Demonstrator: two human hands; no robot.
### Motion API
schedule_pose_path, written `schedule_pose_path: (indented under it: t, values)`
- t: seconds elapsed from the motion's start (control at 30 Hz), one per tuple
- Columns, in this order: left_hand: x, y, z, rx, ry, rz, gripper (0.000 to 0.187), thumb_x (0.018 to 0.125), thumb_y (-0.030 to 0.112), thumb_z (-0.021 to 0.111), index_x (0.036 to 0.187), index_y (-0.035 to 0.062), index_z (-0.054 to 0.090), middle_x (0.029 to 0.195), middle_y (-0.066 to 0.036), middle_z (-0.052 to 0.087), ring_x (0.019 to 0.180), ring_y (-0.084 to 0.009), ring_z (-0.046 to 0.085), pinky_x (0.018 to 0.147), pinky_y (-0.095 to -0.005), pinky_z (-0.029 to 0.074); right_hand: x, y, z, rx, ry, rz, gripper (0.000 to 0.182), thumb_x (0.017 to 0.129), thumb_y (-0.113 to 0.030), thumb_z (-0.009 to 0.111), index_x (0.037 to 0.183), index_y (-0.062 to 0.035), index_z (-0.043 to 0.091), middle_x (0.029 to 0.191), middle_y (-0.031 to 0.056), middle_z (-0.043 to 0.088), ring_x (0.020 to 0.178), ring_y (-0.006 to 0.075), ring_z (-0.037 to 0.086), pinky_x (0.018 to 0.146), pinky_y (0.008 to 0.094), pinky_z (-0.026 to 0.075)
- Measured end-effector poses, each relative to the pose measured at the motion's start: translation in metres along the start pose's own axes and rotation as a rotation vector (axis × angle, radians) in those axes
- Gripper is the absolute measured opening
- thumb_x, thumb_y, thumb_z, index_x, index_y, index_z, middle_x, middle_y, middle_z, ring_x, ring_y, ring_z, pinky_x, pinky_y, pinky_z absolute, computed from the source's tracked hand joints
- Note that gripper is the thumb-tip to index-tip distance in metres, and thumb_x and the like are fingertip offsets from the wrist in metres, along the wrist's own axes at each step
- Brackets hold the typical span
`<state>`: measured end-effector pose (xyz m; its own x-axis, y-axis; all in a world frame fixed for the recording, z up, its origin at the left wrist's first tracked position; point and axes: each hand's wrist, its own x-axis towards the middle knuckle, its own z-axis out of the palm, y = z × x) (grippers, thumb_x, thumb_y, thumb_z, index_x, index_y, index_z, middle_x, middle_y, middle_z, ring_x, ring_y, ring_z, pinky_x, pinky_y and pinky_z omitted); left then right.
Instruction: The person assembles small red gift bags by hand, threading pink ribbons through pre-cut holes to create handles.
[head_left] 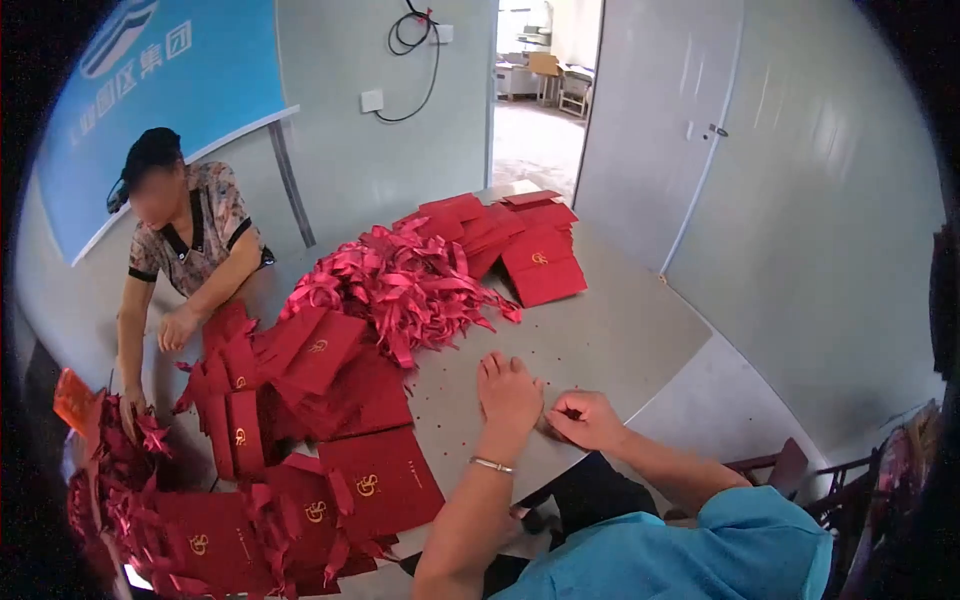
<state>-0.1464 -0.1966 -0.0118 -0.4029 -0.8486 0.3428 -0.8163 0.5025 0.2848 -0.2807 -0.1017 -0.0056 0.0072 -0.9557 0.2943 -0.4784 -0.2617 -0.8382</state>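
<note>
My left hand [510,395], a bracelet [492,465] on its wrist, rests on the table [620,335] with its back up and its fingers lying slightly apart; I see nothing in it. Close to its right, my right hand [588,418] is curled near the table edge, thumb and fingers drawn in. Whatever it holds, if anything, is hidden. Tiny dark red specks lie around both hands. The nearest larger things are a heap of shiny pink-red ribbons [395,285] and a flat red bag [380,485] with gold print.
Across the table, a co-worker [190,230] reaches down to red bags with ribbons [140,470] at the left. Stacked red bags [330,360] cover the table's left side, and another stack [540,265] lies at the back. Behind are a doorway [545,130] and a wall [840,200].
</note>
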Motion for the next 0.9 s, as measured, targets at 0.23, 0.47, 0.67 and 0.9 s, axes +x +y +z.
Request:
schedule_pose_path:
  t: [0.23, 0.47, 0.67, 0.9]
  values:
    - [0.000, 0.001, -0.006, -0.015, -0.057, -0.029, 0.056, 0.083, 0.039, 0.063, 0.119, -0.0037, 0.056, 0.134, -0.028, 0.046, 0.129, -0.0390, 0.040, 0.111, -0.0464, 0.026, -0.004, -0.002, 0.002, 0.008, 0.044, -0.025, 0.019, 0.084, -0.017, 0.071, 0.074, -0.0019, 0.063, 0.061, 0.0053, 0.060, 0.054, 0.0093, 0.054, 0.049, 0.0277, 0.043]
    - [-0.001, -0.002, 0.005, 0.002, 0.043, 0.010, 0.054, 0.081, 0.037, 0.063, 0.116, -0.0038, 0.059, 0.129, -0.026, 0.051, 0.123, -0.0399, 0.044, 0.106, -0.0471, 0.033, 0.018, -0.008, -0.029, 0.259, 0.143, 0.197, 0.013, 0.088, -0.014, 0.066, 0.095, -0.0026, 0.064, 0.075, 0.0011, 0.062, 0.064, 0.0063, 0.055, 0.057, 0.0247, 0.047]
    - [0.001, -0.002, -0.006, -0.025, 0.008, -0.008, 0.050, 0.079, 0.036, 0.064, 0.112, -0.0021, 0.061, 0.126, -0.022, 0.053, 0.124, -0.0363, 0.045, 0.105, -0.0472, 0.034, 0.148, 0.056, -0.061, -0.400, 0.190, -0.341, 0.041, 0.081, -0.011, 0.064, 0.121, -0.0042, 0.058, 0.114, 0.0125, 0.063, 0.106, 0.0282, 0.060, 0.093, 0.0379, 0.047]
    - [0.004, -0.002, -0.007, -0.008, -0.001, 0.029, 0.048, 0.079, 0.035, 0.065, 0.111, -0.0007, 0.061, 0.122, -0.021, 0.054, 0.121, -0.0353, 0.046, 0.102, -0.0472, 0.036, 0.194, 0.083, -0.062, -0.778, 0.160, -0.359, 0.061, 0.074, -0.019, 0.070, 0.130, -0.0046, 0.050, 0.141, 0.0156, 0.044, 0.133, 0.0315, 0.038, 0.110, 0.0465, 0.030]
